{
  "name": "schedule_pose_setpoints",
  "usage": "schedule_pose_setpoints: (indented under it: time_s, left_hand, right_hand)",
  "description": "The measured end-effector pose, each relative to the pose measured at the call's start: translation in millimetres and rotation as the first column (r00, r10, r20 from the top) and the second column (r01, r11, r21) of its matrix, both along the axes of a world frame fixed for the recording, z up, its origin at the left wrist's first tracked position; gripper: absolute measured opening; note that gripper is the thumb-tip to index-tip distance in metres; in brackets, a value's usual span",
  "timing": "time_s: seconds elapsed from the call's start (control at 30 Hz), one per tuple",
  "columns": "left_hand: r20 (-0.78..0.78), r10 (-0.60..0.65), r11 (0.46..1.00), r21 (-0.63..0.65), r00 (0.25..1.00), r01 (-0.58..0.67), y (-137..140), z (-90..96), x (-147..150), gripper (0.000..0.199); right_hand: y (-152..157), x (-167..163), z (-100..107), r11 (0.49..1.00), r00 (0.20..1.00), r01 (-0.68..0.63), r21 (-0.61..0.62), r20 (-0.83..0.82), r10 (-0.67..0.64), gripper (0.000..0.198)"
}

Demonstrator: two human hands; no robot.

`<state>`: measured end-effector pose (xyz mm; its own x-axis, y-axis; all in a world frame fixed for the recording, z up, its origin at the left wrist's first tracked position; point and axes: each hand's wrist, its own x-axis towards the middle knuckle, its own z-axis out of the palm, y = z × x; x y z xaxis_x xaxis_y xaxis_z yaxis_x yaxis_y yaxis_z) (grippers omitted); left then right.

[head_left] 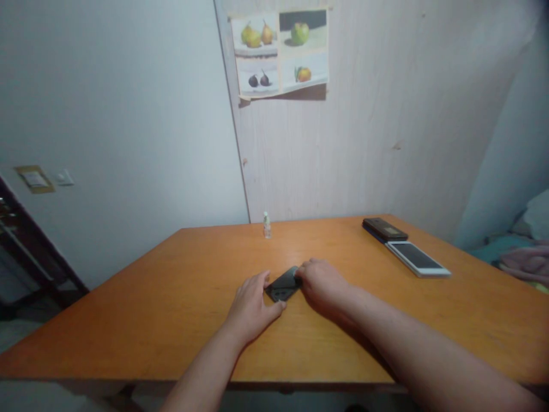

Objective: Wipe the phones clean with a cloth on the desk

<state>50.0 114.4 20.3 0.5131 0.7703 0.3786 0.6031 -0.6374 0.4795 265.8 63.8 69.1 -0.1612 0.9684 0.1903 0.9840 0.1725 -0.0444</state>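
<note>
A dark smartphone [285, 284] lies at a slant on the table in front of me, with what looks like a camera block near its lower left end. My left hand [253, 306] grips that end, thumb at the near side and fingers at the far side. At the phone's right end is my right hand [319, 283], its fingers curled and touching the phone. Whatever may be under those fingers is hidden. Beyond the phone stands a small clear bottle [267, 226] with a pale cap, upright and apart from both hands.
On the wooden table [171, 309], a white tablet [418, 258] lies at the right, beside a dark, flat stacked item [385, 229]. A wall with a fruit poster [278, 54] rises behind the table. Bedding [523, 257] shows at far right.
</note>
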Motion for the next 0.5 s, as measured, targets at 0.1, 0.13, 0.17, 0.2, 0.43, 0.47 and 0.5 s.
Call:
schedule_pose_setpoints:
  time_s: [0.1,0.13,0.17,0.2,0.43,0.47,0.5]
  left_hand:
    - [0.000,-0.013,1.000,0.016,1.000,0.013,0,-0.2,-1,0.066]
    - [-0.004,-0.019,1.000,0.024,1.000,0.019,0,0.3,-1,0.064]
    - [-0.007,-0.021,0.999,0.035,1.000,0.022,0,1.0,-1,0.062]
    - [-0.008,-0.021,0.999,0.050,1.000,0.022,-1,2.1,-1,0.061]
    - [0.037,-0.098,0.982,0.163,0.994,0.091,-10,17.6,1,0.032]
    - [0.023,-0.108,0.980,0.168,0.994,0.103,-11,19.9,1,0.024]
    - [0.009,-0.108,0.979,0.173,0.994,0.105,-12,21.9,1,0.020]
  right_hand:
    - [3,2,-2,0.998,0.994,0.042,0.043,-0.105,-0.038,0.026]
    - [3,1,-3,0.998,0.987,0.042,0.055,-0.159,-0.033,0.027]
    - [3,0,-4,0.997,0.977,0.034,0.065,-0.214,-0.019,0.028]
    - [2,-2,-4,0.997,0.964,0.016,0.075,-0.267,0.005,0.028]
    - [-1,-17,-13,0.982,0.806,-0.150,0.117,-0.561,0.190,0.020]
    - [-1,-18,-15,0.980,0.783,-0.161,0.116,-0.590,0.199,0.019]
    - [-1,-19,-16,0.980,0.762,-0.164,0.116,-0.616,0.201,0.018]
